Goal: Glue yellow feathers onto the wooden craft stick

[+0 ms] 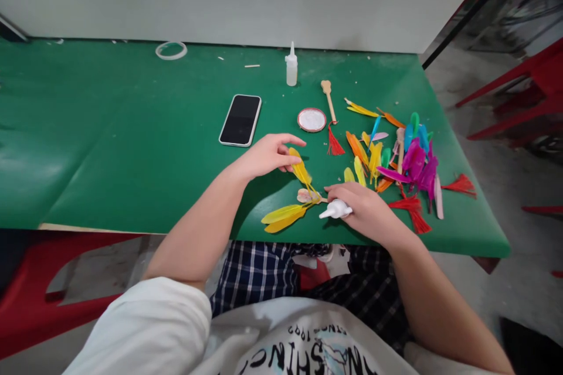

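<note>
Lying on the green table (132, 129), left of the nearer right hand (360, 206): one wooden-handled piece (304, 195), handle running toward that hand, which is gripping a white squeeze bottle (338, 209). Left hand (271, 156), beyond, is pinching the upper yellow feathers (301, 172) near their tips.

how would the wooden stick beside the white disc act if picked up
The stick looks straight and wooden, so it is probably stiff. Being slim, it is likely light. The red tassel at its end has thin strands, so would likely dangle.
</note>
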`<state>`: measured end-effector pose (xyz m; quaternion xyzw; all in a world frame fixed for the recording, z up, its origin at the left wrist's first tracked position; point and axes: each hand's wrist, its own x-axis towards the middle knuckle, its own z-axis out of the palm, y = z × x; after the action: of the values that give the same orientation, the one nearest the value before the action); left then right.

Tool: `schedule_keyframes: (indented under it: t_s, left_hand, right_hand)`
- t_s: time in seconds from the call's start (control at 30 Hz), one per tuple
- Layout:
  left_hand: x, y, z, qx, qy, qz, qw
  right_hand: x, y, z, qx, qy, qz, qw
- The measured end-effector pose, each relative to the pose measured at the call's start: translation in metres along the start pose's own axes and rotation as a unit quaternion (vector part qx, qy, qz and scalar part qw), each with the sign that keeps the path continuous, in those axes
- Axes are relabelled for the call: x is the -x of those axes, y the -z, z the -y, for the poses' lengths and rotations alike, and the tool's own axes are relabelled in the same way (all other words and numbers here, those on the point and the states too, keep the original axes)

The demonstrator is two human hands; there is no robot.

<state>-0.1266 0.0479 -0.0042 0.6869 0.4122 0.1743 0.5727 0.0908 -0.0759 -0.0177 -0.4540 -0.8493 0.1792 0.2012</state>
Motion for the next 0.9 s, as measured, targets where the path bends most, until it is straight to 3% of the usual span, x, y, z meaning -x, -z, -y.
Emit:
schedule_keyframes:
  t_s: [0.13,0.27,0.43,0.67,0.9]
  left_hand:
    - [-0.001,-0.002,0.004,0.009,0.030,0.036,0.999]
    - [-0.003,0.001,0.009,0.013,0.036,0.035,0.999]
    - [-0.003,0.005,0.011,-0.003,0.049,0.054,0.997]
    - [-0.001,0.008,0.009,-0.005,0.053,0.065,0.996]
    - [-0.001,0.010,0.010,-0.024,0.071,0.067,0.995]
  right_hand:
    - [0.004,0.014,-0.005,0.087,-0.104,-0.020,0.991]
    - [0.011,0.016,-0.020,0.176,-0.206,-0.008,0.962]
    - [0.012,0.017,-0.031,0.163,-0.287,0.019,0.944]
    - [0.008,0.017,-0.032,0.110,-0.295,0.014,0.949]
    - [0.003,0.002,-0.036,0.080,-0.245,-0.060,0.964]
